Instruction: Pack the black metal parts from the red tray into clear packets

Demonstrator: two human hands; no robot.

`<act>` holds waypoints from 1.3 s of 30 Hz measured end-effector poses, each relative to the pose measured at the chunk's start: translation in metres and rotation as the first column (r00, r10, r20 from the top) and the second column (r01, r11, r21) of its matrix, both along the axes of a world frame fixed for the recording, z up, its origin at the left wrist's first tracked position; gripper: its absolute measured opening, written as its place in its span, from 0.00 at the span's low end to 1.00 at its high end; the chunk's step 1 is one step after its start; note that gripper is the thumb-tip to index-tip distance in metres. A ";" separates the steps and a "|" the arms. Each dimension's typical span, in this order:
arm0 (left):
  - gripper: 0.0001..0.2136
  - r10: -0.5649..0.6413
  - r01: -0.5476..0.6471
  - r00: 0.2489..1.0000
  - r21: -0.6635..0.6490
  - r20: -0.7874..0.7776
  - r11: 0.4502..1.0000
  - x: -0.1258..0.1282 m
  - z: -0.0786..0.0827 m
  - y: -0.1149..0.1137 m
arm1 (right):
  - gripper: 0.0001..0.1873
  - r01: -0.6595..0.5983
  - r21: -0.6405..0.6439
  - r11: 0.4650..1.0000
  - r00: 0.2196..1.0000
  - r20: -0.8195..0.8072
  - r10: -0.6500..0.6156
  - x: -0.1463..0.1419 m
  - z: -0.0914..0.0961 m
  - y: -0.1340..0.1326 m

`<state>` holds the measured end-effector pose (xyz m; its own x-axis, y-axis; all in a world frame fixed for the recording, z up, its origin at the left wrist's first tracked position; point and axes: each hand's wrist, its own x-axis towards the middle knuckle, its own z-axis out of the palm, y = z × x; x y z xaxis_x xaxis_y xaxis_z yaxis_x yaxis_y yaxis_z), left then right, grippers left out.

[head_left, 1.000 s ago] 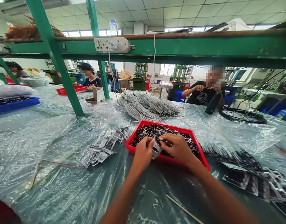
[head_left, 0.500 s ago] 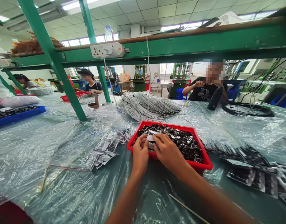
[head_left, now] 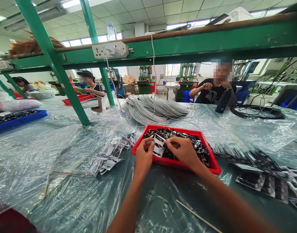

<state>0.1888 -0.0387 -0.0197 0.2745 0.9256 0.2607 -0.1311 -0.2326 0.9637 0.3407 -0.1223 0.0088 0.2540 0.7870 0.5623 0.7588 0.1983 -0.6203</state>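
Right fingers (head_left: 174, 139) now farther right, at edge of silver plate (head_left: 158, 150)

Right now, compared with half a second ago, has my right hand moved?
Yes. Against the red tray, which stays in place, your right hand has shifted somewhat to the right.

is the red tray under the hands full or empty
Largely full: small black pieces are heaped across the visible inside of the red tray.
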 end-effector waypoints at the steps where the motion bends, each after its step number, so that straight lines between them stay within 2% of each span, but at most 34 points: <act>1: 0.13 0.048 -0.048 0.999 -0.010 0.000 0.999 0.000 -0.001 0.001 | 0.12 0.070 0.041 0.997 0.997 -0.016 -0.070 0.003 0.001 0.001; 4: 0.15 0.091 -0.089 0.995 -0.053 0.047 0.995 0.001 -0.002 0.001 | 0.17 0.257 0.162 0.953 0.965 0.005 -0.261 0.004 0.001 0.002; 5: 0.15 0.089 -0.085 0.993 -0.060 0.075 0.995 0.001 -0.002 -0.001 | 0.20 0.276 0.143 0.950 0.960 -0.001 -0.279 0.001 0.000 0.003; 7: 0.16 0.059 -0.051 0.989 -0.058 0.133 0.997 0.002 0.000 -0.005 | 0.22 0.197 -0.029 0.980 0.976 -0.093 -0.199 -0.005 -0.001 0.002; 9: 0.17 0.015 -0.005 0.987 -0.063 0.162 0.998 0.004 0.002 -0.008 | 0.22 -0.001 -0.197 0.980 0.959 -0.278 -0.055 -0.011 -0.001 0.002; 10: 0.18 -0.007 0.019 0.987 -0.076 0.160 0.997 0.004 0.002 -0.010 | 0.22 -0.081 -0.220 0.972 0.931 -0.364 -0.005 -0.012 -0.001 0.002; 12: 0.20 -0.066 0.082 0.988 -0.113 0.137 0.990 0.005 0.001 -0.010 | 0.23 -0.128 -0.167 0.978 0.885 -0.464 0.036 -0.012 0.001 0.002; 15: 0.20 -0.184 0.197 0.978 -0.131 0.100 0.972 0.005 -0.002 -0.008 | 0.23 -0.074 -0.090 0.993 0.879 -0.477 0.022 -0.008 0.003 0.002; 18: 0.19 -0.194 0.208 0.972 -0.098 0.133 0.973 0.005 -0.002 -0.008 | 0.23 -0.101 -0.070 0.992 0.853 -0.520 0.050 -0.007 0.002 0.002; 21: 0.18 -0.210 0.238 0.947 -0.091 0.244 0.967 0.004 0.002 -0.011 | 0.24 -0.206 -0.047 0.977 0.754 -0.644 0.128 -0.011 -0.002 0.003; 25: 0.16 -0.263 0.326 0.892 -0.121 0.367 0.937 0.003 0.006 -0.014 | 0.25 -0.327 0.013 0.945 0.553 -0.808 0.202 -0.015 -0.008 0.005; 27: 0.16 -0.262 0.330 0.887 -0.125 0.381 0.936 0.004 0.005 -0.013 | 0.26 -0.390 -0.009 0.921 0.510 -0.835 0.208 -0.015 -0.009 0.005; 28: 0.16 -0.251 0.316 0.894 -0.125 0.371 0.941 0.004 0.003 -0.013 | 0.25 -0.402 -0.044 0.914 0.535 -0.822 0.196 -0.015 -0.009 0.005; 29: 0.16 -0.232 0.290 0.910 -0.127 0.344 0.949 0.005 0.002 -0.013 | 0.24 -0.373 -0.085 0.924 0.599 -0.782 0.170 -0.015 -0.009 0.005; 31: 0.17 -0.152 0.192 0.954 -0.136 0.259 0.972 0.006 -0.001 -0.013 | 0.21 -0.172 -0.101 0.980 0.801 -0.593 0.079 -0.017 -0.008 0.005; 33: 0.17 -0.054 0.078 0.983 -0.129 0.178 0.989 0.007 -0.001 -0.013 | 0.18 0.004 -0.004 1.000 0.955 -0.296 -0.005 -0.019 -0.007 0.004; 35: 0.16 -0.054 0.069 0.989 -0.103 0.139 0.992 0.005 0.002 -0.013 | 0.15 -0.020 0.022 1.000 0.999 -0.044 0.021 -0.020 -0.006 0.003; 37: 0.15 -0.182 0.191 0.977 -0.079 0.110 0.978 0.000 0.007 -0.010 | 0.14 -0.115 -0.071 0.991 0.990 0.079 0.120 -0.019 -0.004 0.002; 39: 0.14 -0.330 0.335 0.941 -0.070 0.072 0.940 -0.007 0.011 -0.005 | 0.14 -0.160 -0.122 0.980 0.976 0.130 0.175 -0.016 -0.003 0.001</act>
<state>0.1820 -0.0435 -0.0090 0.5569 0.8024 0.2145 -0.2441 -0.0887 0.9657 0.3252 -0.1212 0.0061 0.0385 0.8708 0.4901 0.8010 0.2663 -0.5361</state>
